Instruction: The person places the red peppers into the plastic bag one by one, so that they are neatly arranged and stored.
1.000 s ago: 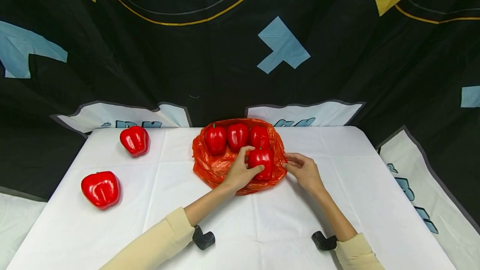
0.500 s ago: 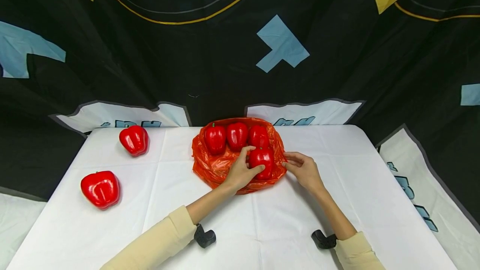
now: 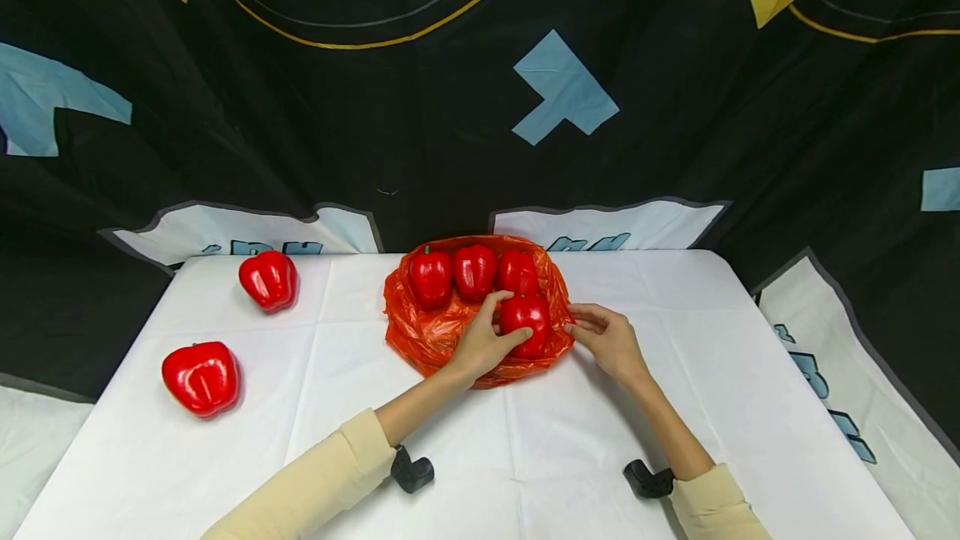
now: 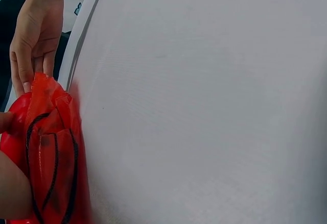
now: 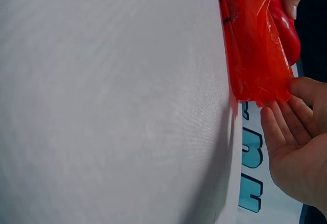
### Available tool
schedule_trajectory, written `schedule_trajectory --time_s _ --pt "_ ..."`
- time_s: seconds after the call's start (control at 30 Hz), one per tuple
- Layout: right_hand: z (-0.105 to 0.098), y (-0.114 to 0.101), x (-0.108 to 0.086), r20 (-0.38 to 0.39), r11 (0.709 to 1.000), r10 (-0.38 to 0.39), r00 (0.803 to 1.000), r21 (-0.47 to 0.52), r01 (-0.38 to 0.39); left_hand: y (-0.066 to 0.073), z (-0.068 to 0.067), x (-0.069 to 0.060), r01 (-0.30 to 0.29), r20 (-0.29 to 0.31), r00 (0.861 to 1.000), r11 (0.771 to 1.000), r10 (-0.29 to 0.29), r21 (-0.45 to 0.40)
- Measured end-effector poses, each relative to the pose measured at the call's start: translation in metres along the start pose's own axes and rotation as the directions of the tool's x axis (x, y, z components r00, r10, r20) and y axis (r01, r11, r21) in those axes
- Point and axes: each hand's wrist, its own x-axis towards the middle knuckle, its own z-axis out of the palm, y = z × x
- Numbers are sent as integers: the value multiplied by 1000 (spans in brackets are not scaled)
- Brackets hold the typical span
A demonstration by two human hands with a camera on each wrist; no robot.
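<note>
My left hand [image 3: 482, 346] grips a red bell pepper [image 3: 528, 315] between thumb and fingers, inside an orange-red plastic bag [image 3: 435, 327] that lies spread open on the table. Behind it, three more peppers stand in a row in the bag: a left one [image 3: 431, 280], a middle one [image 3: 475, 272] and a right one [image 3: 517, 272]. At the bag's right rim, my right hand [image 3: 609, 346] pinches the plastic. In the right wrist view the thumb lies over the bag's edge [image 5: 255, 55] with the fingers under it. The pepper's underside is hidden.
Two loose red peppers lie on the left of the white-covered table [image 3: 360, 340], one farther back [image 3: 270, 282] and one nearer [image 3: 202, 379]. A black printed cloth [image 3: 420, 132] hangs behind the table's far edge.
The pepper in my left hand has shifted slightly to the right and turned a little. My right hand stays at the bag's rim, and the other peppers have not moved.
</note>
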Motion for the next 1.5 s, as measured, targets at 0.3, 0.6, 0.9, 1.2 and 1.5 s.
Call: schedule_trajectory --time_s 0.3,0.6,0.9,1.2,1.5 --pt "1 0 0 -2 1000 2 1000 11 -2 2 -2 0 13 13 1000 1000 -13 -20" --pt "1 0 0 -2 1000 -1 1000 4 1 2 -7 0 21 26 999 999 -20 -42" --pt "0 0 1 1 1000 15 1000 16 -15 4 -20 -6 8 7 1000 999 -8 -43" --pt "0 -2 -1 2 1000 8 1000 28 -8 14 -41 -23 -70 4 998 998 70 10" --pt "0 -1 -1 -1 1000 5 1000 23 -5 16 -75 -45 -158 -30 987 986 160 49"
